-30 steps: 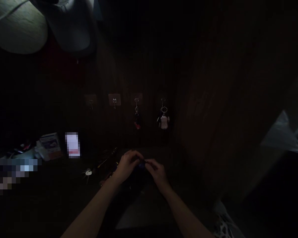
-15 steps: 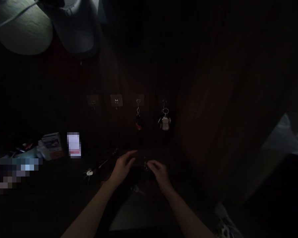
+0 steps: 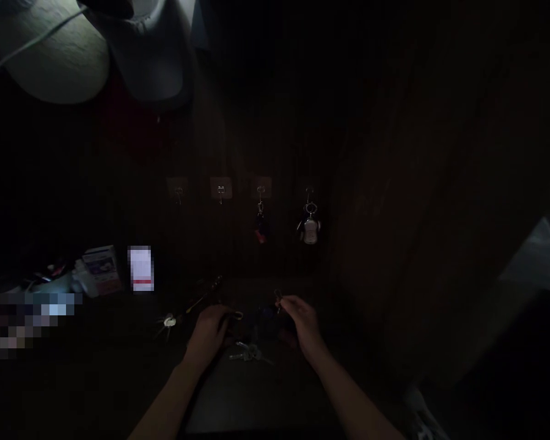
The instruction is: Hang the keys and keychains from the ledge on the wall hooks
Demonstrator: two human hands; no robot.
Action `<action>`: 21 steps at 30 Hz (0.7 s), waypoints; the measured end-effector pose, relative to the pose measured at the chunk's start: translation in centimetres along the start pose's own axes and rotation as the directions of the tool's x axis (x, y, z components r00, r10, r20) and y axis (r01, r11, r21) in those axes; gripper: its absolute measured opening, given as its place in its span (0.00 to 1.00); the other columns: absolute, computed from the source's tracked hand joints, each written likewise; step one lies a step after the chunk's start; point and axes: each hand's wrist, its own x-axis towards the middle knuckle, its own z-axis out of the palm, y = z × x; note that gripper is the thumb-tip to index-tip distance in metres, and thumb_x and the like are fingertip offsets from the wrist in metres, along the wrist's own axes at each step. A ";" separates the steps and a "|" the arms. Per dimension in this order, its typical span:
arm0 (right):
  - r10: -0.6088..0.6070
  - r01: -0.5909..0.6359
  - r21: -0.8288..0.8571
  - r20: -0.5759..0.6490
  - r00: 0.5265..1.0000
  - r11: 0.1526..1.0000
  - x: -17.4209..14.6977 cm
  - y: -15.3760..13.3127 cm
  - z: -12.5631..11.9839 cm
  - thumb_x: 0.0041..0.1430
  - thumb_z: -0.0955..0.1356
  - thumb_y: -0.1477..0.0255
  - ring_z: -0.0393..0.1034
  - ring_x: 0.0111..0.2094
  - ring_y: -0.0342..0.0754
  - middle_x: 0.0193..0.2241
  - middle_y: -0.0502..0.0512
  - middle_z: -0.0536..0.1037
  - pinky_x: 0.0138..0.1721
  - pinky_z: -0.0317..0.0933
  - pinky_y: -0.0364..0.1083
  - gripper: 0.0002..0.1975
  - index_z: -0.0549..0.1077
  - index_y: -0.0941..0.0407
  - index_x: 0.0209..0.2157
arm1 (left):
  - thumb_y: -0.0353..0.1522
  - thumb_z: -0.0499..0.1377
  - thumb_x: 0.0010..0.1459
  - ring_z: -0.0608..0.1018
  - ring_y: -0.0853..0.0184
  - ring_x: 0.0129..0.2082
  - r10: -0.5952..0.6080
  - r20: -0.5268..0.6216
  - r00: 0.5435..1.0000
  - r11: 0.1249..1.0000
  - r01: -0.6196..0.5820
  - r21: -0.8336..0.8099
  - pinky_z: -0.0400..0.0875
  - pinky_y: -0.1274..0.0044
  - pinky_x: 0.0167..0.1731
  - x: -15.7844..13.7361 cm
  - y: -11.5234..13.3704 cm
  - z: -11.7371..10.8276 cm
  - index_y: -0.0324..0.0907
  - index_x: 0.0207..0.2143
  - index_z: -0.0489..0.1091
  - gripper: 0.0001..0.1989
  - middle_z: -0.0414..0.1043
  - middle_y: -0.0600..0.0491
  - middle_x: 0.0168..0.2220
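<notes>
In the dim head view, my left hand (image 3: 208, 327) is low over the dark surface, its fingers pinching a small metal ring (image 3: 238, 316). Opposite it, my right hand (image 3: 304, 315) grips a metal keychain clasp (image 3: 278, 300) between thumb and fingertips. A dark, bluish item (image 3: 264, 315) lies between both hands; its kind is too dim to make out. Loose-looking keys (image 3: 250, 352) rest just below, nearer to me. Left of my left hand lies another bunch of keys (image 3: 169, 320), with a thin strap-like item (image 3: 201, 299) close by.
Hooks (image 3: 220, 190) line the wall; two carry a dark-and-red keychain (image 3: 261, 229) and a pale figure-shaped keychain (image 3: 310, 229). Caps (image 3: 151, 67) hang at upper left. A box (image 3: 102, 269) and clutter stand at left. Clear plastic (image 3: 538, 260) is at right.
My left hand has come down and closed on a ring. My right hand has shifted slightly right with the clasp, now plainer to see. More keys show between my hands.
</notes>
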 end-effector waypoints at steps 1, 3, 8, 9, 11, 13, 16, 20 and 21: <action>-0.017 0.017 -0.006 -0.003 1.000 1.000 0.1 -0.2 0.0 0.43 0.71 0.57 0.72 0.33 0.52 0.27 0.54 0.79 0.32 0.63 0.46 0.14 0.76 0.54 0.25 | 0.29 0.49 0.56 0.74 0.61 0.42 0.001 0.010 1.000 1.000 -0.001 0.001 0.66 0.67 0.44 0.0 0.1 0.0 0.43 0.38 0.71 0.12 0.75 0.48 0.39; -0.039 0.039 -0.019 -0.001 0.999 0.999 0.4 -0.8 0.1 0.42 0.71 0.58 0.72 0.33 0.51 0.26 0.54 0.79 0.34 0.62 0.47 0.13 0.76 0.54 0.24 | 0.30 0.49 0.57 0.74 0.61 0.42 -0.002 0.027 1.000 1.000 0.002 -0.002 0.65 0.67 0.44 0.1 0.2 -0.1 0.43 0.37 0.71 0.12 0.74 0.48 0.39; -0.051 0.051 0.018 -0.011 0.999 0.999 1.9 -2.8 0.8 0.41 0.72 0.60 0.71 0.31 0.50 0.25 0.53 0.78 0.34 0.62 0.46 0.13 0.76 0.55 0.24 | 0.31 0.48 0.57 0.73 0.61 0.42 -0.021 0.050 0.999 0.999 0.022 -0.024 0.65 0.67 0.43 0.1 0.3 -0.2 0.44 0.37 0.72 0.13 0.74 0.48 0.39; -0.058 0.058 0.029 -0.014 0.998 0.998 2.4 -3.2 1.0 0.41 0.72 0.60 0.71 0.30 0.49 0.25 0.52 0.78 0.34 0.61 0.45 0.12 0.76 0.55 0.24 | 0.31 0.48 0.57 0.73 0.61 0.42 -0.025 0.052 0.998 0.999 0.026 -0.029 0.65 0.67 0.44 0.2 0.3 -0.2 0.44 0.37 0.72 0.13 0.74 0.48 0.39; -0.080 0.081 0.041 -0.018 0.997 0.996 3.3 -4.2 1.6 0.42 0.71 0.61 0.70 0.29 0.47 0.24 0.51 0.78 0.33 0.61 0.45 0.12 0.76 0.55 0.24 | 0.31 0.48 0.57 0.73 0.60 0.42 -0.033 0.058 0.998 0.999 0.035 -0.036 0.64 0.67 0.44 0.2 0.5 -0.3 0.44 0.37 0.72 0.13 0.74 0.48 0.39; -0.116 0.117 0.049 -0.024 0.993 0.992 4.3 -5.1 2.2 0.43 0.71 0.61 0.70 0.29 0.46 0.24 0.51 0.78 0.33 0.61 0.45 0.11 0.76 0.55 0.25 | 0.31 0.48 0.56 0.73 0.60 0.43 -0.042 0.058 0.997 0.998 0.044 -0.038 0.64 0.66 0.45 0.2 0.6 -0.4 0.44 0.37 0.72 0.13 0.74 0.48 0.40; -0.188 0.191 0.068 -0.043 0.981 0.979 5.9 -6.7 3.1 0.42 0.71 0.63 0.71 0.30 0.46 0.24 0.50 0.77 0.35 0.61 0.45 0.10 0.76 0.55 0.25 | 0.31 0.48 0.57 0.73 0.59 0.43 -0.030 0.061 0.998 0.998 0.033 -0.051 0.65 0.66 0.45 0.2 0.4 -0.4 0.44 0.37 0.72 0.14 0.74 0.48 0.39; -0.241 0.247 0.080 -0.079 0.967 0.966 7.8 -8.8 4.3 0.42 0.71 0.63 0.70 0.31 0.45 0.24 0.49 0.77 0.35 0.61 0.44 0.10 0.75 0.56 0.24 | 0.31 0.48 0.57 0.73 0.60 0.42 0.000 0.058 0.998 0.998 0.004 -0.067 0.65 0.66 0.44 0.3 0.0 -0.1 0.45 0.37 0.72 0.14 0.74 0.48 0.39; -0.250 0.257 0.078 -0.081 0.965 0.963 8.2 -9.2 4.6 0.42 0.71 0.63 0.70 0.30 0.45 0.24 0.49 0.77 0.34 0.60 0.44 0.10 0.75 0.56 0.25 | 0.32 0.48 0.57 0.73 0.60 0.42 0.002 0.057 0.998 0.998 0.002 -0.066 0.65 0.66 0.44 0.3 -0.1 -0.1 0.45 0.37 0.72 0.13 0.74 0.48 0.39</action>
